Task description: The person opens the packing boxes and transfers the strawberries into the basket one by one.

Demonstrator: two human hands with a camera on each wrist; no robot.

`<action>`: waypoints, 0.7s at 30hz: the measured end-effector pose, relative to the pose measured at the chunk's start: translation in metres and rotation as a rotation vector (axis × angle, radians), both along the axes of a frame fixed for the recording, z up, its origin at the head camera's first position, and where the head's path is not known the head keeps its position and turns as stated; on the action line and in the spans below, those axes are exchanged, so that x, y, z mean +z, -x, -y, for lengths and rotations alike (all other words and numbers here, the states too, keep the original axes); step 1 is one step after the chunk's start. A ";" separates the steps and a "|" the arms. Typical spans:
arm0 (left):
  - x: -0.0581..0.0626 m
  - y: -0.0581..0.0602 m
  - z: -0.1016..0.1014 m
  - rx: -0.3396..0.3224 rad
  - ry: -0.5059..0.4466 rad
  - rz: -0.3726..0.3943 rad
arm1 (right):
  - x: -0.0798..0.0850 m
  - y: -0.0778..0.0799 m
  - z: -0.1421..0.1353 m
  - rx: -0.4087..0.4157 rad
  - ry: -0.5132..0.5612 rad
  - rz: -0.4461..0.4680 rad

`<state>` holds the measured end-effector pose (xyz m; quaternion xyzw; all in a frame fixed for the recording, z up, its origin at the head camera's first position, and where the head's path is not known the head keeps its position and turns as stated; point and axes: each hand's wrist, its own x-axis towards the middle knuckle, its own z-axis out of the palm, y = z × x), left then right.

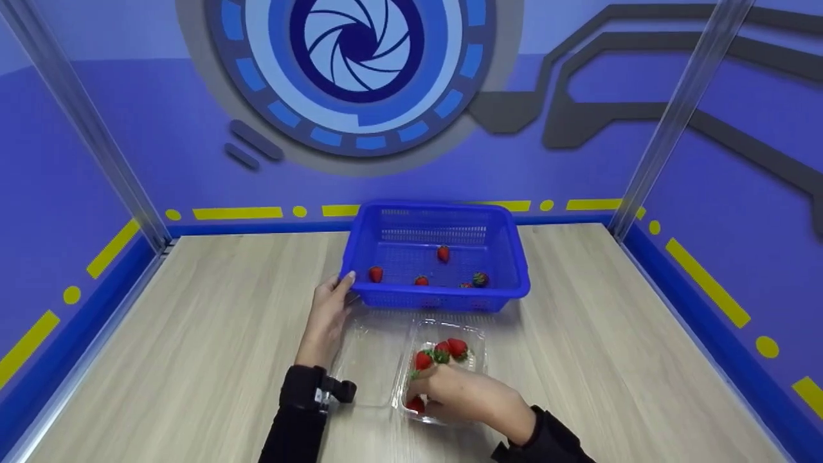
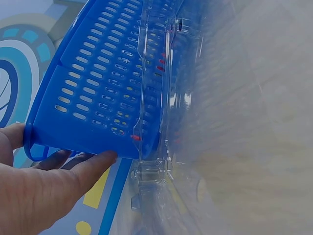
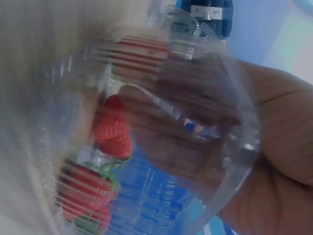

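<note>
My left hand (image 1: 328, 315) grips the left front corner of a blue plastic basket (image 1: 437, 301), thumb over the rim and fingers under it in the left wrist view. Several strawberries (image 1: 443, 254) lie scattered on the basket's floor. In front stands a clear plastic clamshell box (image 1: 479, 328), its lid (image 1: 370, 366) laid open to the left. Inside the box, my right hand (image 1: 460, 392) reaches down with bent fingers beside a strawberry (image 1: 416, 404). More strawberries (image 3: 88, 191) sit toward the box's far end. Blur and the ribbed wall obscure whether the fingers pinch one.
The basket stands near the back wall (image 1: 289, 186), just behind the box. Pale wood tabletop (image 1: 611, 360) extends to both sides. Blue side walls (image 1: 739, 244) with metal corner posts enclose the table.
</note>
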<state>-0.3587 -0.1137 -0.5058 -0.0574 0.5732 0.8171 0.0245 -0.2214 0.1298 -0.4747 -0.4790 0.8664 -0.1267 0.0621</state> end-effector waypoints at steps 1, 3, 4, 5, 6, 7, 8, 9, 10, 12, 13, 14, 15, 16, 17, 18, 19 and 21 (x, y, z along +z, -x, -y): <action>0.000 0.000 0.000 -0.002 0.000 -0.002 | 0.000 0.000 0.000 -0.005 -0.005 0.011; 0.000 0.000 0.001 -0.005 0.000 -0.004 | -0.001 0.000 -0.001 -0.026 -0.011 0.048; 0.000 0.000 0.001 -0.006 0.000 -0.004 | -0.001 0.000 -0.001 -0.039 -0.018 0.058; 0.000 0.000 0.001 -0.008 0.000 -0.005 | -0.001 -0.001 -0.001 -0.052 -0.024 0.073; 0.000 0.000 0.001 -0.008 -0.001 -0.003 | -0.001 -0.001 -0.001 -0.063 -0.031 0.082; 0.000 -0.001 0.001 -0.009 0.002 -0.003 | -0.002 -0.001 -0.001 -0.069 -0.037 0.086; 0.000 -0.001 0.001 -0.007 0.002 0.001 | -0.003 -0.001 0.000 -0.069 -0.041 0.083; 0.000 -0.001 0.001 -0.008 0.007 0.003 | -0.004 -0.001 0.000 -0.064 -0.042 0.077; 0.000 -0.001 0.001 -0.009 0.007 0.005 | -0.005 -0.001 0.001 -0.058 -0.041 0.072; 0.000 -0.001 0.001 -0.012 0.008 0.008 | -0.006 -0.001 0.001 -0.043 -0.036 0.058; 0.000 -0.002 0.001 -0.015 0.008 0.007 | -0.007 -0.001 0.001 -0.034 -0.029 0.054; 0.000 -0.001 0.001 -0.017 0.007 0.006 | -0.008 0.000 0.001 -0.021 -0.022 0.044; 0.000 -0.001 0.001 -0.019 0.002 0.002 | -0.008 0.000 0.001 -0.009 -0.018 0.040; 0.001 -0.002 0.001 -0.019 -0.005 0.000 | -0.008 0.000 0.001 0.008 -0.014 0.034; 0.000 -0.001 0.001 -0.020 -0.007 -0.005 | -0.009 0.000 0.001 0.032 -0.005 0.020; 0.000 -0.001 0.001 -0.021 -0.007 -0.007 | -0.009 0.001 0.001 0.058 0.003 0.007; 0.000 -0.002 0.001 -0.022 -0.004 -0.008 | -0.009 0.001 0.001 0.082 0.010 -0.007; 0.000 -0.002 0.001 -0.021 -0.009 -0.009 | -0.010 0.002 0.001 0.124 0.028 -0.029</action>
